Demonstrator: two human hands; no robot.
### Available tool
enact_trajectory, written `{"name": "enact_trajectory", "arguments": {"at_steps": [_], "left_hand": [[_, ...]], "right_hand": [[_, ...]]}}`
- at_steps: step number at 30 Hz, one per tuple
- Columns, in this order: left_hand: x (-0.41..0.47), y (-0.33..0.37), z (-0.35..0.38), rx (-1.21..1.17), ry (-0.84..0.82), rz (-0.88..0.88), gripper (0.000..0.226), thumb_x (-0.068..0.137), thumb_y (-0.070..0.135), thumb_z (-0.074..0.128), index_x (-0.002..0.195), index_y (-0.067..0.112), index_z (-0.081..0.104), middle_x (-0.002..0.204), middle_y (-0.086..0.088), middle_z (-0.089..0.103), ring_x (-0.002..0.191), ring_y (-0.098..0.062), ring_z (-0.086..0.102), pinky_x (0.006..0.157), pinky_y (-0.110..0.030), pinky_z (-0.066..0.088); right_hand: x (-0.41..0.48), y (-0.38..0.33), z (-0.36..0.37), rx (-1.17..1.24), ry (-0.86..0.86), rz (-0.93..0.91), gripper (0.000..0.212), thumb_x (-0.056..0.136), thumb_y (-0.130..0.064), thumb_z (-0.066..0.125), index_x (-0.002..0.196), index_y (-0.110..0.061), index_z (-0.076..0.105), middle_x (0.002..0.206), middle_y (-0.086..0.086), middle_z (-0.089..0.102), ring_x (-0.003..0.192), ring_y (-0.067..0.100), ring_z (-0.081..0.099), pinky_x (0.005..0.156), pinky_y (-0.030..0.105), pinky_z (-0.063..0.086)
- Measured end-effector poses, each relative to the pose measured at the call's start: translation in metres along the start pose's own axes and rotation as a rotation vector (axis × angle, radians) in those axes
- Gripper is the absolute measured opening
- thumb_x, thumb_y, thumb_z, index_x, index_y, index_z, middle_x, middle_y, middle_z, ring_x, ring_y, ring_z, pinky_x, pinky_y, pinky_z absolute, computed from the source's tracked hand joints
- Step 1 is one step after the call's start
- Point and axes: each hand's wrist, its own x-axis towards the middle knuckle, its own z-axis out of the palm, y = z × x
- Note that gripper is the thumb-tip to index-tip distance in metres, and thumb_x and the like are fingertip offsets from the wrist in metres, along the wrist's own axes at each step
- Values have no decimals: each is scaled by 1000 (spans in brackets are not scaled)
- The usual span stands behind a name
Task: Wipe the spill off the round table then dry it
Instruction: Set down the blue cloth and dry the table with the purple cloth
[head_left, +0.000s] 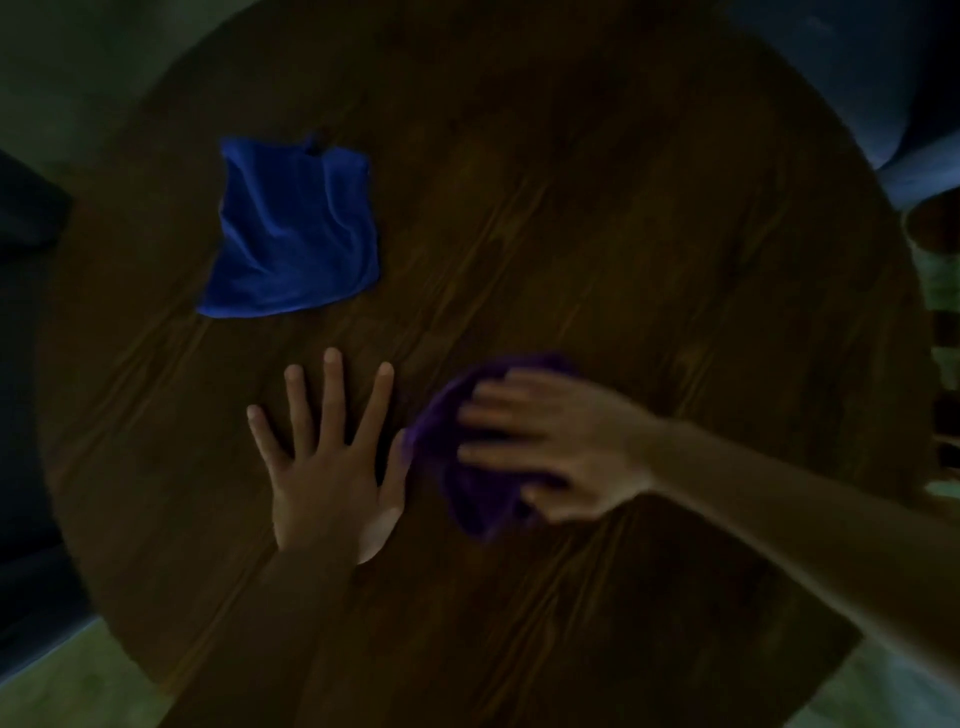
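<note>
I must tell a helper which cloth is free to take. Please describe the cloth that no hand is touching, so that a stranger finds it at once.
Start from the round wooden table that fills the view. On its far left part, beyond the flat left hand, lies the blue cloth, spread out and rumpled. Unlike the purple cloth, bunched under the right hand, it lies alone and untouched.

No readable text, labels or numbers appear anywhere. The scene is dim and partly blurred.

Dark grained wood table (571, 208); soft plush blue cloth (296, 228).
</note>
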Motion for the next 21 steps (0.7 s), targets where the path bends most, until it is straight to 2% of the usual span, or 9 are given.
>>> {"name": "enact_trajectory", "arguments": {"at_steps": [2, 5, 6, 8, 11, 14, 16, 18, 21], "left_hand": [[1, 0, 2, -12, 18, -3, 67, 103, 67, 11, 164, 41, -1, 173, -3, -11, 157, -33, -17, 121, -70, -2], [0, 0, 3, -6, 38, 11, 67, 104, 65, 14, 165, 40, 4, 174, -4, -5, 158, -34, -13, 120, -70, 0], [0, -1, 4, -4, 47, 10, 66, 104, 65, 15, 165, 40, 4, 174, -4, -4, 158, -34, -11, 120, -70, 0], [1, -1, 5, 3, 51, 3, 66, 104, 65, 16, 165, 40, 3, 174, -4, -4, 158, -34, -10, 120, -70, 0], [2, -1, 4, 13, 38, -2, 67, 103, 66, 14, 164, 42, 2, 174, -5, -1, 158, -34, -9, 120, -70, 0], [2, 0, 2, 33, 11, 1, 67, 103, 66, 11, 164, 41, 1, 174, -7, 0, 158, -35, -8, 119, -70, 2], [2, 0, 2, 41, 8, 6, 67, 103, 66, 12, 164, 41, 0, 174, -6, -1, 158, -36, -7, 119, -70, 2], [2, 0, 1, 40, 12, 1, 67, 103, 67, 13, 164, 42, -1, 174, -6, -1, 158, -36, -7, 119, -70, 2], [2, 2, -2, 20, -9, -4, 67, 103, 67, 12, 163, 44, -6, 174, -4, -7, 158, -34, -15, 120, -70, -2]], "right_hand": [[-8, 72, -17, -46, 151, 363, 63, 98, -46, 49, 155, -18, 49, 158, 21, 46, 147, 43, 42, 123, 56, 26], [-12, 147, -48, 19, 201, 1016, 67, 101, -55, 32, 164, -30, 25, 171, 14, 25, 157, 39, 22, 127, 55, 18], [-6, 153, -50, 34, 197, 1125, 68, 102, -58, 29, 164, -32, 21, 173, 9, 19, 159, 35, 16, 128, 54, 14], [11, 140, -50, -3, 202, 1040, 70, 100, -59, 28, 164, -33, 22, 173, 4, 21, 160, 34, 17, 129, 53, 13], [24, 60, -26, -29, 176, 482, 68, 96, -56, 43, 159, -31, 37, 168, 4, 34, 157, 34, 25, 127, 53, 15], [19, -40, 5, 60, -26, -94, 66, 98, -53, 53, 158, -31, 38, 167, 5, 34, 157, 33, 21, 130, 51, 0], [12, -35, 5, 97, -93, -282, 66, 99, -49, 58, 159, -29, 40, 166, 8, 36, 157, 31, 23, 130, 46, -4], [8, 20, -11, 24, -21, -159, 60, 97, -44, 58, 153, -24, 51, 156, 13, 49, 148, 35, 38, 129, 48, 10], [-9, 128, -44, -88, 246, 519, 62, 98, -46, 44, 156, -27, 41, 157, 20, 48, 147, 41, 41, 122, 55, 25]]}}
